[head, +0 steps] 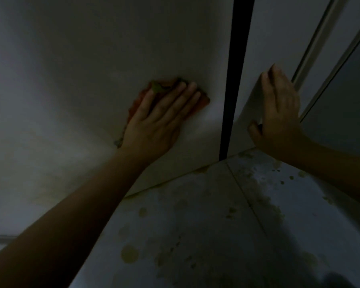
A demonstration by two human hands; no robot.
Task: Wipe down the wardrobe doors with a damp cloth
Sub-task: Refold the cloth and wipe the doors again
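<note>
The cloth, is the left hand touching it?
Touching. The head view shows the left hand lying flat on the cloth, straight fingers pressing it against the wardrobe door.

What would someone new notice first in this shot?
Probably the left hand, spread flat at centre frame, pressing an orange and green cloth against the pale wardrobe door. Right of it a dark vertical gap splits the doors, and the right hand rests flat on the next door. Below, the tiled floor shows yellowish stains.
</note>
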